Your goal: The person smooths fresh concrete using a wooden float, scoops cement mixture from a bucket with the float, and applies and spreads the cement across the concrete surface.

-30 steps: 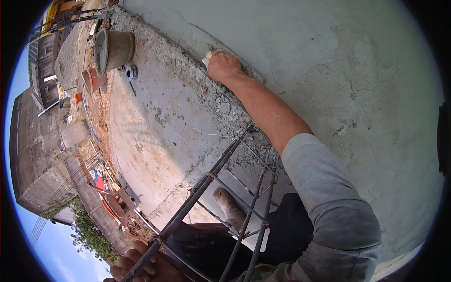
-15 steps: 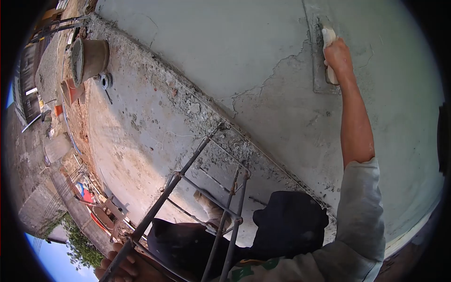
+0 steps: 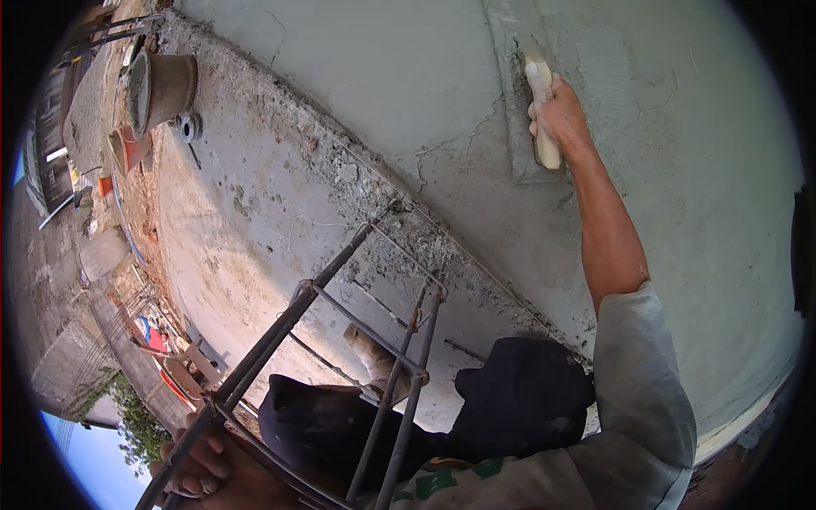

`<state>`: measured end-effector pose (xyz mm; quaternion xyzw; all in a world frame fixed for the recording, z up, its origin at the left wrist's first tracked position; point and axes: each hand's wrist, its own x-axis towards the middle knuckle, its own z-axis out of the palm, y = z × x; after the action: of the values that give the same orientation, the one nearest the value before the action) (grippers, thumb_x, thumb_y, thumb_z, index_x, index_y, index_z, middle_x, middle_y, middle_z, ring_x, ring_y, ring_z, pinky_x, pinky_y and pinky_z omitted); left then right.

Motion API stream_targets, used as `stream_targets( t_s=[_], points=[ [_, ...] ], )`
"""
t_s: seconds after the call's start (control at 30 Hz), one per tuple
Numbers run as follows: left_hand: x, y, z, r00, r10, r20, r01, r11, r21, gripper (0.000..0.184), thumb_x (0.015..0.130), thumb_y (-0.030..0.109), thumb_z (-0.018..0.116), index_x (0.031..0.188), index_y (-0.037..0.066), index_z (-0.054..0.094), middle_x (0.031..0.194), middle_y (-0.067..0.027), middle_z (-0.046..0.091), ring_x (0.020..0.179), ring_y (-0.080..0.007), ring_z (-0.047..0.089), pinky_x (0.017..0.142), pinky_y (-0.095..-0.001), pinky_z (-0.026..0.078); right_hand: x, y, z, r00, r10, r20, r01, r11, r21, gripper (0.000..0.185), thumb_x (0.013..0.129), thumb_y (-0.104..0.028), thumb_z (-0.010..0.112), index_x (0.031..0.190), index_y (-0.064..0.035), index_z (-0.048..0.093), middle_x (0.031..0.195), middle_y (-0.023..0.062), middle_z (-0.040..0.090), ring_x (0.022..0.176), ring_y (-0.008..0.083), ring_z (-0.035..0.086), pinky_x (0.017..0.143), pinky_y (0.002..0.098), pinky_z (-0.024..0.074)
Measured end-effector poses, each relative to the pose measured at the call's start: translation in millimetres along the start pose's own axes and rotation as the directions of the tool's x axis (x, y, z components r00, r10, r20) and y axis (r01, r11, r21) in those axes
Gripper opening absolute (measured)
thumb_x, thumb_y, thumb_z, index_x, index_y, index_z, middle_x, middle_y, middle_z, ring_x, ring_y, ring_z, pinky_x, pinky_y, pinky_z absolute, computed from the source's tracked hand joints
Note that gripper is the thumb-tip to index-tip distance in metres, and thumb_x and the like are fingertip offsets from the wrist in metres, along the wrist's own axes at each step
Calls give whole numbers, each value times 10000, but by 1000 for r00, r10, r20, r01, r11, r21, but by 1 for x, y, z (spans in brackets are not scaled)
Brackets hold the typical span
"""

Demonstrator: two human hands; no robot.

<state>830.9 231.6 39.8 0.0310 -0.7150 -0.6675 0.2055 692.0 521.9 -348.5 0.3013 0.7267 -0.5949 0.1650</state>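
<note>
My right hand (image 3: 561, 115) grips the pale handle of a plastering trowel (image 3: 537, 76), whose grey-smeared blade lies flat on a wet plastered wall (image 3: 408, 68). Beside the blade, a ragged seam in the plaster runs down to the left. At the lower left, my left hand (image 3: 200, 467) has its fingers curled at a long bar of a rebar cage (image 3: 293, 314); part of the hand is hidden behind the bar. The cage slants between my body and the wall.
A rough, crumbly concrete ledge (image 3: 340, 161) runs along the wall's edge. A mortar-stained bucket (image 3: 166, 93) and a small round reel (image 3: 190, 127) are at the upper left. My dark-clothed knees (image 3: 523, 395) and a foot (image 3: 374, 357) are below, close to the cage.
My right hand has moved the trowel left and slightly down across the wall. The ragged seam near it looks shorter and fainter. The rebar cage appears shifted left in view.
</note>
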Motion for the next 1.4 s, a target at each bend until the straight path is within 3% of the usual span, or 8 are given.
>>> stream_targets(
  t_s=[0.17, 0.33, 0.7, 0.87, 0.97, 1.13, 1.27, 1.4],
  points=[
    [-4, -1, 10, 999, -33, -24, 32, 999, -40, 383, 943, 393, 372, 671, 129, 427, 569, 5, 327, 532, -130, 310, 637, -315, 351, -49, 31, 77, 910, -226, 349, 358, 850, -385, 355, 900, -257, 507, 1046, 67, 509, 979, 311, 598, 900, 467, 594, 795, 499, 468],
    [-2, -6, 11, 998, 66, 4, -66, 998, 0, 366, 940, 346, 355, 660, 119, 414, 542, 1, 314, 502, -122, 302, 609, -312, 331, -109, 45, 90, 826, -108, 553, 353, 865, -358, 392, 893, -267, 520, 1075, 77, 475, 936, 305, 612, 894, 454, 605, 787, 498, 471],
    [-5, -7, 16, 996, 85, 32, -87, 995, 44, 352, 921, 306, 339, 642, 93, 366, 564, -6, 282, 494, -125, 276, 596, -309, 320, -150, 46, 64, 849, -30, 527, 352, 777, -522, 550, 918, -377, 484, 1150, 117, 409, 853, 275, 644, 814, 420, 645, 720, 489, 513],
    [-6, -7, 25, 959, 120, -258, -89, 987, 130, 269, 859, 233, 342, 650, 71, 390, 572, -25, 288, 493, -137, 285, 591, -316, 327, -116, 52, 70, 924, -171, 342, 335, 794, -508, 484, 911, -386, 499, 1060, 71, 445, 792, 269, 637, 761, 423, 641, 678, 496, 511],
    [-4, -1, -3, 997, 58, 43, -62, 993, 99, 400, 933, 370, 274, 669, 89, 383, 564, -59, 285, 501, -161, 331, 628, -341, 388, -118, 42, 29, 960, -139, 243, 251, 813, -526, 436, 912, -369, 506, 1022, 50, 457, 771, 268, 631, 754, 430, 635, 666, 499, 505],
    [-10, -4, 18, 987, 116, -109, -93, 976, 198, 402, 940, 350, 255, 676, 81, 393, 547, -12, 267, 482, -130, 302, 610, -313, 387, -121, 78, -60, 983, -174, -58, 100, 775, -624, 470, 919, -370, 508, 1068, 74, 476, 771, 282, 626, 759, 434, 636, 663, 500, 502],
    [-10, -5, 17, 986, 113, -122, -97, 987, 126, 269, 857, 260, 308, 685, 69, 390, 557, -30, 269, 467, -145, 288, 585, -307, 371, -110, 128, -144, 861, -355, -364, 18, 737, -675, 382, 929, -324, 488, 1045, 39, 509, 745, 239, 626, 663, 390, 646, 591, 471, 507],
    [-6, -8, 14, 990, 131, -56, -128, 990, 61, 287, 885, 249, 311, 679, 62, 385, 541, -27, 272, 453, -137, 296, 578, -293, 368, -85, 97, -181, 878, 31, -478, -20, 999, 29, 382, 936, -357, 483, 986, 22, 488, 642, 98, 508, 453, 183, 539, 400, 334, 446]
  ],
)
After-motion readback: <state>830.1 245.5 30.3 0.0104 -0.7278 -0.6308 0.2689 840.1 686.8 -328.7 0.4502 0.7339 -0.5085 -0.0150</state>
